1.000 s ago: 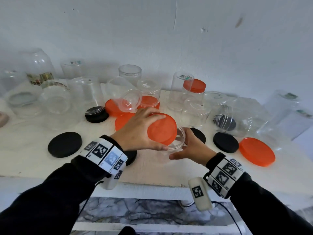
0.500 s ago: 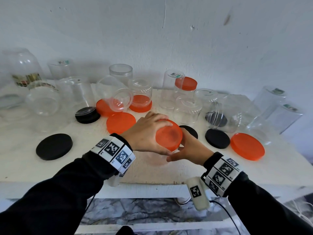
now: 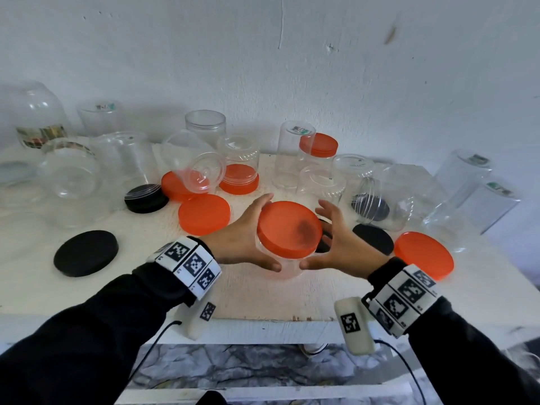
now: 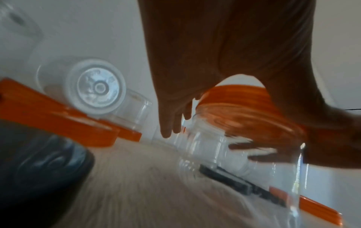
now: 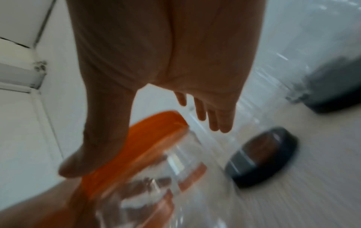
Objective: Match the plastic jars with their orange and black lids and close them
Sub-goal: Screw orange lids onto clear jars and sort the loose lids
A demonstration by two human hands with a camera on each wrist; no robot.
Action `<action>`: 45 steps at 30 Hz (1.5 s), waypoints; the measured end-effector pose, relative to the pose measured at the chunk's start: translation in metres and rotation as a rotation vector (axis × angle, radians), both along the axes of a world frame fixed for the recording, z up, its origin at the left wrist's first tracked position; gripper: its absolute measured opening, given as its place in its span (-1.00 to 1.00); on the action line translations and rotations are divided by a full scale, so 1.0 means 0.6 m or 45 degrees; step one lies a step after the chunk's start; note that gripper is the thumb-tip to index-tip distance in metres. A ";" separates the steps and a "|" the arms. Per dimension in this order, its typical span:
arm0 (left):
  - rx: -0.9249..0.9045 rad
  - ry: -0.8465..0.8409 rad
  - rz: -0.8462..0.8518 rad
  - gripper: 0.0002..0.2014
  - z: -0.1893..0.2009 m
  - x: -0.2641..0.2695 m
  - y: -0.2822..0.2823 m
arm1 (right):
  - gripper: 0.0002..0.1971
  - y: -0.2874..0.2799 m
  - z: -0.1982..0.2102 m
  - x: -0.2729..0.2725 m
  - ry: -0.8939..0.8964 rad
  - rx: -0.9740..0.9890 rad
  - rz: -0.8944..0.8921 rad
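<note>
A clear plastic jar (image 3: 287,266) capped by an orange lid (image 3: 287,229) is tilted toward me near the table's front middle. My left hand (image 3: 271,232) grips the lid from the left, fingers over its far rim and thumb under the near side. My right hand (image 3: 314,235) flanks it on the right with fingers spread straight; only its thumb touches the lid. The left wrist view, blurred, shows the lid (image 4: 244,108) on the jar (image 4: 224,154). The right wrist view shows my thumb against the lid (image 5: 148,138) above the jar (image 5: 175,177).
Loose orange lids (image 3: 204,214) (image 3: 423,254) and black lids (image 3: 86,252) (image 3: 372,238) lie on the white table (image 3: 263,302). Several clear open jars stand or lie along the wall. One jar with an orange lid (image 3: 318,146) stands at the back.
The orange lid went from being lowered by my left hand to sitting on the jar. My right hand released the jar and spread its fingers. The jar now tilts toward me.
</note>
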State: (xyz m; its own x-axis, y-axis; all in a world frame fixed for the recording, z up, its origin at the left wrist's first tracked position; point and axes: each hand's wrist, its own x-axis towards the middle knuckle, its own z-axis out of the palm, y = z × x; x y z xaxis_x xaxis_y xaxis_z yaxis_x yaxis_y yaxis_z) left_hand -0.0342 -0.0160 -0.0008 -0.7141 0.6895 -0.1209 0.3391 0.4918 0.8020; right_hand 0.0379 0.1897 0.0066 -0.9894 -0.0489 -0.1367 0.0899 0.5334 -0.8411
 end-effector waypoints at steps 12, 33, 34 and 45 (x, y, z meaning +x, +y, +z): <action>0.176 -0.229 -0.007 0.02 -0.036 -0.033 0.008 | -0.01 -0.074 0.109 -0.066 -0.092 1.205 0.634; 0.212 -0.237 -0.056 0.13 -0.045 -0.037 0.006 | -0.10 -0.080 0.135 -0.064 -0.188 1.197 0.700; 0.215 -0.233 -0.052 0.13 -0.046 -0.037 0.005 | -0.14 -0.081 0.132 -0.064 -0.180 1.222 0.685; 0.213 -0.224 -0.073 0.10 -0.048 -0.039 0.005 | -0.07 -0.084 0.126 -0.065 -0.243 1.194 0.646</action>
